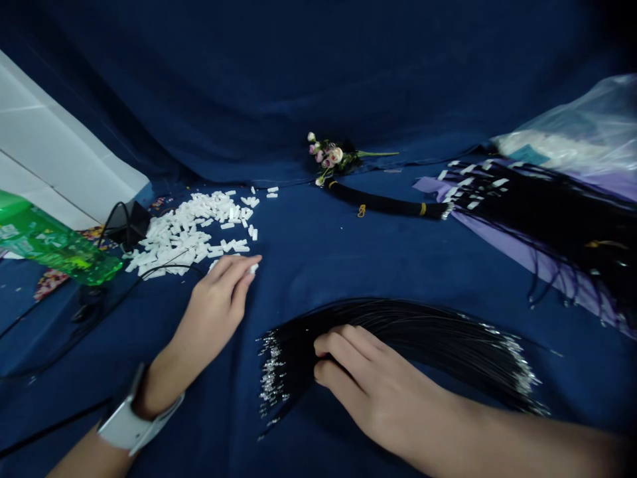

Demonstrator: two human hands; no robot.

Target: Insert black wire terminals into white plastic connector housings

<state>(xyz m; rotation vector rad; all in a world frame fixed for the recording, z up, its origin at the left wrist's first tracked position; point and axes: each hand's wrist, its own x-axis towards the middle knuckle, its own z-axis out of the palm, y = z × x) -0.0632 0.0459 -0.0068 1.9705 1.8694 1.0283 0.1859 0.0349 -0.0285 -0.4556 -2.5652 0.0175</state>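
Note:
My left hand (226,289), with a watch (129,421) on its wrist, pinches a small white plastic piece (253,269) between thumb and fingertips. Just beyond it lies a loose heap of similar white pieces (184,229). My right hand (355,372) is closed over a curved bundle of thin black cords (398,315), near its left end, thumb and fingers pinched on the cord strands. How many strands they grip is hidden. Silvery metal tips (271,375) show at the bundle's left end, and more at its right end.
Farther back lie a tied black cord bundle (383,200) and artificial flowers (328,158). At right, black cords with white tags (468,182) rest on purple material (502,245), beside a clear plastic bag (582,126). A green bottle (54,242) and dark cables (99,325) are at left.

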